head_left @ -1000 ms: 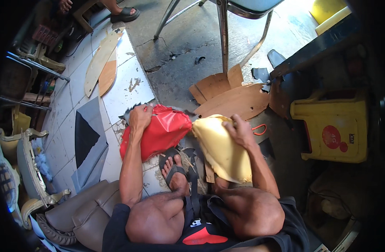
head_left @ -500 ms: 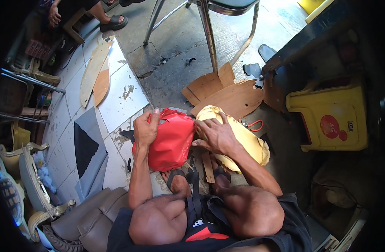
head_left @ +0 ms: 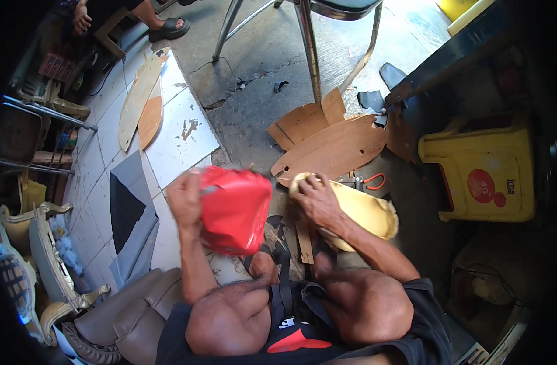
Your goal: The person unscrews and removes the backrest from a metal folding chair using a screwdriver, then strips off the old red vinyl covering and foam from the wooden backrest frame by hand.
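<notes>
A padded piece wrapped in shiny red vinyl (head_left: 236, 213) is raised in front of my left shin, blurred by motion. My left hand (head_left: 186, 201) is closed on its left edge, though some fingers are hidden behind it. Beside it, to the right, lies a pale yellow foam pad (head_left: 372, 213) with rounded ends and a worn edge. My right hand (head_left: 318, 202) is curled over the near-left end of that pad, fingers bent round its rim. A gap separates the red piece from the yellow pad.
Brown board cut-outs (head_left: 333, 146) lie ahead, next to a red-handled tool (head_left: 374, 180). A metal-legged chair (head_left: 309, 55) stands beyond. A yellow plastic stool (head_left: 485, 170) lies right. Grey sheet material (head_left: 138, 231) lies left. Another person's sandalled foot (head_left: 170, 28) shows at far left.
The red piece has shifted left with my left hand and tipped, away from the yellow pad. My right hand has drawn off the red piece's side and now grips only the pad's end.
</notes>
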The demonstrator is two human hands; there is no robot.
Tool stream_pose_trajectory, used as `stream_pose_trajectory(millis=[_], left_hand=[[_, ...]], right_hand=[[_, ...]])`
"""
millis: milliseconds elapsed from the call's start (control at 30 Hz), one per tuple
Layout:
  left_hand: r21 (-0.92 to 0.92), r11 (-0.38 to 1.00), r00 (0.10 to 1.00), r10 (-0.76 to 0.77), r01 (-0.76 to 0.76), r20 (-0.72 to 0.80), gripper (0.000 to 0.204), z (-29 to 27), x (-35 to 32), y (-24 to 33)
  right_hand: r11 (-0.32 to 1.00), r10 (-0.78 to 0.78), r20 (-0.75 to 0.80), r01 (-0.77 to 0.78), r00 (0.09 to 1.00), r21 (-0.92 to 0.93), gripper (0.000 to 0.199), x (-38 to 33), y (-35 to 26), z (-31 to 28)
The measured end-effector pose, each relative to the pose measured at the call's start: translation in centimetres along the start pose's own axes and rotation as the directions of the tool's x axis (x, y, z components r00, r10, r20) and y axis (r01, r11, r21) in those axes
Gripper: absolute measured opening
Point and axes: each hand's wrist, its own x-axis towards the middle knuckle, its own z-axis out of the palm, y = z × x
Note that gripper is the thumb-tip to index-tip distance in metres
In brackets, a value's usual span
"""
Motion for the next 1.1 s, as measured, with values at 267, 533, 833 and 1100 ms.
stream_pose_trajectory(millis=[267, 533, 833, 1100], left_hand=[[-0.645, 0.764, 0.996, -0.080, 0.030, -0.048, 0.034, -3.8, 0.1, 2.1], [-0.816, 0.532, 0.964, 0.001, 0.226, 0.267, 0.051, 1.7, -1.1, 2.5], [-0.599, 0.632, 0.811, -0.080, 0.491, 0.580, 0.057, 0.3, -1.0, 1.9], [-0.495, 0.652, 0.702, -0.083, 0.575, 0.707, 0.042, 2.7, 1.6, 4.7]], right_hand=[[0.881, 0.387, 0.205, -0.427, 0.899, 0.204, 0.063, -1.1, 1.4, -10.3], [0.434, 0.305, 0.133, -0.262, 0.943, 0.862, 0.064, 6.9, -4.1, -9.8], [0.825, 0.229, -0.403, 0.042, 0.886, 0.563, 0.025, 5.4, -3.4, -10.8], [0.944, 0.194, -0.471, -0.032, 0.860, 0.329, 0.032, 5.5, -1.9, -15.3]])
